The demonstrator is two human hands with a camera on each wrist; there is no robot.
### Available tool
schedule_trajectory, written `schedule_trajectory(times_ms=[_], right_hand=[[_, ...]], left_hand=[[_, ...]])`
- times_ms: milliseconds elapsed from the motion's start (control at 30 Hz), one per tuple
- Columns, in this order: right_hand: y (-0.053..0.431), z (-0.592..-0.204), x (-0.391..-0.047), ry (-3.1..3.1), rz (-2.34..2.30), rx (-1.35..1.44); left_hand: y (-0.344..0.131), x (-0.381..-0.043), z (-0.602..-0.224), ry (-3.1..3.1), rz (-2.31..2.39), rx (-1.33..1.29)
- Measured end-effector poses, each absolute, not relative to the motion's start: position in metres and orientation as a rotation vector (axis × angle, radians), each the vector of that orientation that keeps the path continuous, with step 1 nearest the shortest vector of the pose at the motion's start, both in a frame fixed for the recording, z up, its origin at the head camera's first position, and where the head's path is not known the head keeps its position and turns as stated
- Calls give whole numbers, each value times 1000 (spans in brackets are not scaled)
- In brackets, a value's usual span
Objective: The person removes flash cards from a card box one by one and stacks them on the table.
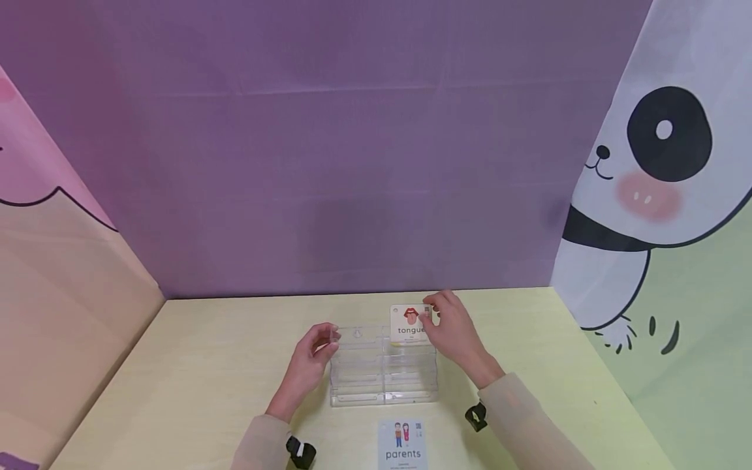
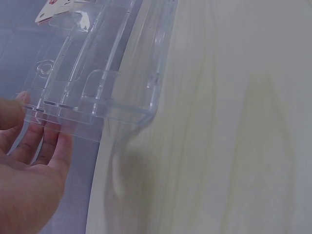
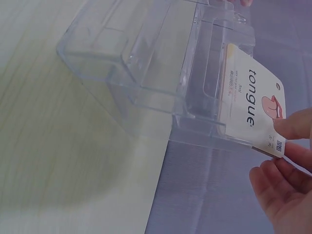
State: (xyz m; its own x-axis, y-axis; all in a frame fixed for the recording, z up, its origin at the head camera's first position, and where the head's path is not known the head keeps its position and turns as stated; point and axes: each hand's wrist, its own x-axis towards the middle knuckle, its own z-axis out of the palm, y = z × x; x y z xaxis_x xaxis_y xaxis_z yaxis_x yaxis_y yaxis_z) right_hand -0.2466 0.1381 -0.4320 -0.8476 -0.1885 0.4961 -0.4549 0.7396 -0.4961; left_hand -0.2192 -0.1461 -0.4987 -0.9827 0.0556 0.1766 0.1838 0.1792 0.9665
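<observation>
A clear plastic tiered card holder (image 1: 357, 377) stands on the table, with two columns of stepped pockets. My left hand (image 1: 313, 352) grips its upper left edge between thumb and fingers; the left wrist view shows the fingers (image 2: 48, 141) behind the plastic. At the top right pocket, my right hand (image 1: 455, 329) pinches a white flashcard (image 3: 248, 92) reading "tongue" by its outer upper corner. The card's lower edge sits inside that pocket, and its upper part sticks up above the holder. In front of the holder lies a pale blue "parents" flashcard (image 1: 403, 444).
The light wood table (image 1: 194, 378) runs back to a purple fabric wall (image 1: 364, 163). Printed side panels stand left and right, the right one with a panda (image 1: 670, 196). Black straps with small devices (image 1: 476, 416) are on both wrists.
</observation>
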Motion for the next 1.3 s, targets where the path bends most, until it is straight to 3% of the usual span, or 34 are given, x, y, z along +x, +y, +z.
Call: schedule_trajectory(times_ms=[1300], right_hand=[[133,-434,-247,-2578,819,438]], left_hand=[[-145,-219,-498,-2339,-1939,-226]])
